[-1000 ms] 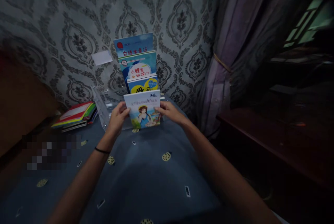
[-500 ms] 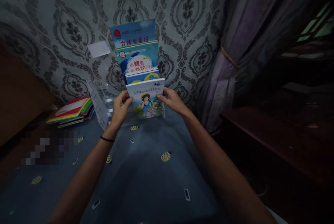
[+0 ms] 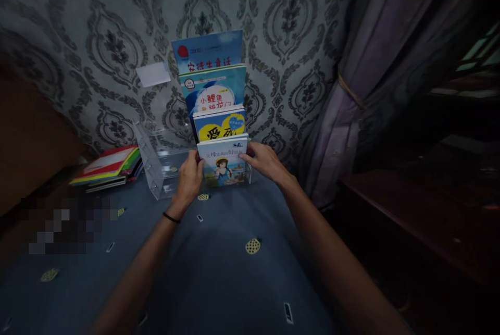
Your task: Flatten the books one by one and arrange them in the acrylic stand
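A white-topped book [image 3: 224, 164] with a girl in a hat on its cover stands upright at the front tier of a clear stepped rack [image 3: 150, 168]. My left hand [image 3: 190, 176] grips its left edge, thumb on the near side. On its right edge, my right hand [image 3: 265, 160] is closed with the thumb on the cover and the fingers behind. Behind it rise a blue and yellow book [image 3: 219, 125], a teal book [image 3: 214, 87] and, tallest at the back, a blue book [image 3: 207, 51]. The rack's left half shows bare tiers.
Left of the rack lies a stack of colourful books or folders [image 3: 109, 165]. A white card [image 3: 153, 74] shows against the patterned wall [image 3: 292, 12]. A tied curtain [image 3: 332, 132] hangs at right, beside dark reddish furniture [image 3: 410, 215]. Blue cloth [image 3: 226, 272] covers the table.
Both hands have lowered the girl-cover book into the front of the rack, so more of the blue and yellow book shows behind it. The view has shifted slightly.
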Available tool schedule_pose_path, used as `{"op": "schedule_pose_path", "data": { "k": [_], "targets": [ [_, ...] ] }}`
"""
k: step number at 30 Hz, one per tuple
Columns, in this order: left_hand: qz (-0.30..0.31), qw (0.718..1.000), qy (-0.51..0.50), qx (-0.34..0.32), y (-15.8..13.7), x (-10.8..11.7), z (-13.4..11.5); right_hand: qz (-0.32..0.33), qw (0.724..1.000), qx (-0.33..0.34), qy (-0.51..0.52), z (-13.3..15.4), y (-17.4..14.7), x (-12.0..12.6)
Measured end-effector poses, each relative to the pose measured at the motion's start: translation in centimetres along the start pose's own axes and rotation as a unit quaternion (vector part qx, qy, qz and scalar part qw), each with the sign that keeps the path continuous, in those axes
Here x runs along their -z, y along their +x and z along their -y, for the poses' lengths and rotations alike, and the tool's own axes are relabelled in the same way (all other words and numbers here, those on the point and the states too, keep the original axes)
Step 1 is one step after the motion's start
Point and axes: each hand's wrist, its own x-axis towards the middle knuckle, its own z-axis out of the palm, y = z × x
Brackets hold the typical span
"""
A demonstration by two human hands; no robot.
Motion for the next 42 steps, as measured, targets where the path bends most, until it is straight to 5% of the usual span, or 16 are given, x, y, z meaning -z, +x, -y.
{"op": "schedule_pose_path", "data": {
  "k": [5,11,42],
  "targets": [
    [0.037,0.993,0.111,0.030,-0.4,-0.7,-0.5,-0.015,0.997,-0.080,-0.010,0.4,-0.2,0.2],
    [0.086,0.983,0.146,0.072,-0.6,-1.0,-1.2,0.005,0.999,-0.042,0.006,0.0,0.0,0.2],
    [0.105,0.973,0.176,0.106,-0.9,-1.7,-2.8,0.026,0.994,-0.060,-0.082,1.5,-0.1,0.5]
  ]
}}
